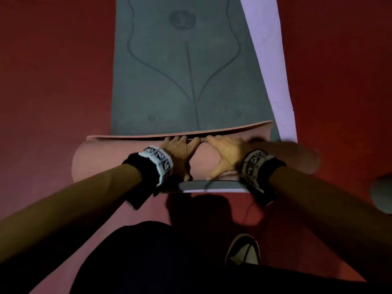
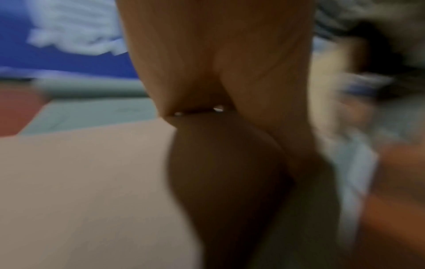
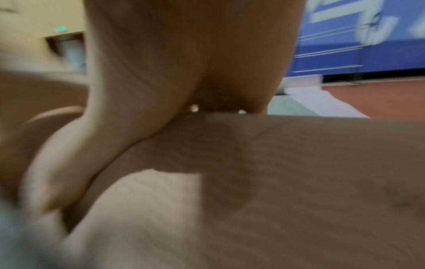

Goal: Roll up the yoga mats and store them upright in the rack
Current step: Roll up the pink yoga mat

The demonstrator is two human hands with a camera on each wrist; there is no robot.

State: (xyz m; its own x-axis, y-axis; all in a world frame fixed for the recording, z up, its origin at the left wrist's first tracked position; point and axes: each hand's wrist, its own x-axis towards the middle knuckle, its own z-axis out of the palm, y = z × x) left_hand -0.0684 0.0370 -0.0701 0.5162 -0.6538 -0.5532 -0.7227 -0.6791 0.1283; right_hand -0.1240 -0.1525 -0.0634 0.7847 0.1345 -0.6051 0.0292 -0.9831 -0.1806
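Note:
A yoga mat, grey-green on top and pink underneath, lies on the floor with its near end rolled into a pink roll. Both hands sit side by side on the middle of the roll. My left hand and right hand curl their fingers over its far side, under a raised pink flap, thumbs on the near side. The left wrist view shows the left hand lying on the roll. In the right wrist view, the right hand wraps the roll. No rack is in view.
A lilac mat lies flat under and to the right of the grey-green one, on a red floor. My shoe stands just behind the roll. A blurred grey shape sits at the right edge. A blue wall panel stands far ahead.

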